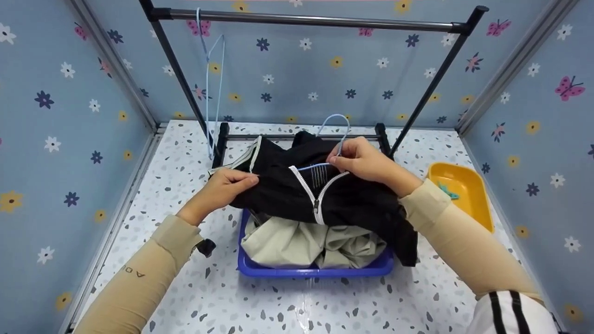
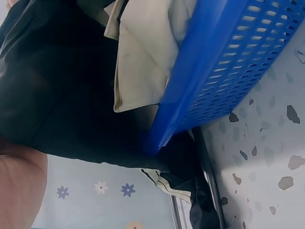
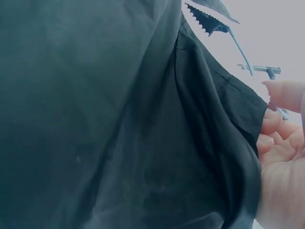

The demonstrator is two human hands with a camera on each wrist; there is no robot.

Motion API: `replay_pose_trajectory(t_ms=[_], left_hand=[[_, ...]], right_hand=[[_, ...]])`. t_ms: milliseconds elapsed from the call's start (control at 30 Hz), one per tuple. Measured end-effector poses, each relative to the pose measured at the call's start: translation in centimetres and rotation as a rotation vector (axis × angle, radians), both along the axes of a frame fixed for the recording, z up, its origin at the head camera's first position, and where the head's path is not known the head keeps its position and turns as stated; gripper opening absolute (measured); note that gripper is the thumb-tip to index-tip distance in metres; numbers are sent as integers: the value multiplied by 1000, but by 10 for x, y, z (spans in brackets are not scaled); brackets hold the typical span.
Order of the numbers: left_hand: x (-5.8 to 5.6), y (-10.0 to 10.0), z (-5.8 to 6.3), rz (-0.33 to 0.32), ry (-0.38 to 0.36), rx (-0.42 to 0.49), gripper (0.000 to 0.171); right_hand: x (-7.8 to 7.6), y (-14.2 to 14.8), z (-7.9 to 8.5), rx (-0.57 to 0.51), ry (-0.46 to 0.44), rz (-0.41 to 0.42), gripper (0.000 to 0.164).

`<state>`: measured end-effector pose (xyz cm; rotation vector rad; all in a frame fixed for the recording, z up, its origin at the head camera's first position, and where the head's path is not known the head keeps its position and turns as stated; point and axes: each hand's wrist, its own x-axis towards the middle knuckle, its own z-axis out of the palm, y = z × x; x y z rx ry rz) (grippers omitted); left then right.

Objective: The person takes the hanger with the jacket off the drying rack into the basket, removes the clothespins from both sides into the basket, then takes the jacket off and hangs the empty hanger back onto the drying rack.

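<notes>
A black zip-up jacket (image 1: pixel 278 199) with a white-edged zipper is spread above the blue basket (image 1: pixel 315 272). My left hand (image 1: pixel 225 188) pinches the jacket's cloth on the left, beside a sleeve with pale stripes. With thumb and fingers, my right hand (image 1: pixel 364 160) grips the jacket's neck edge, right at a light-blue hanger (image 1: pixel 333 116). The hanger's hook rises behind the neck, and part of its bar shows inside the opening; the remainder is hidden by cloth. In the right wrist view, black fabric (image 3: pixel 143 119) fills most of the picture, with fingers at its edge.
Pale beige clothing (image 1: pixel 287 243) lies in the basket under the jacket. A black clothes rack (image 1: pixel 306 19) stands behind, with another light-blue hanger (image 1: pixel 207 93) on its left end. To the right, a yellow tray (image 1: pixel 482 204) holds turquoise clips (image 1: pixel 448 191). Patterned walls enclose three sides.
</notes>
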<state>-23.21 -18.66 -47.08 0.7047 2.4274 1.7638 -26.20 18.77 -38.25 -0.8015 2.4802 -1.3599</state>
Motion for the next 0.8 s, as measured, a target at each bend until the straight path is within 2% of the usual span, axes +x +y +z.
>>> replay_pose_trajectory(t_ms=[200, 367, 467, 633, 800], left_hand=[[-1, -6, -1, 51, 35, 34, 17], [-1, -5, 1, 84, 87, 4, 15], [-1, -3, 2, 113, 118, -13, 14], [-1, -2, 2, 115, 163, -30, 12], [-2, -3, -1, 101, 138, -20, 12]], right_hand=[[-2, 13, 4, -5, -24, -56, 20], [-4, 21, 6, 1, -30, -81, 22], [-4, 26, 9, 8, -14, -124, 20], [-3, 31, 10, 5, 10, -164, 18], [-2, 34, 9, -36, 15, -175, 23]])
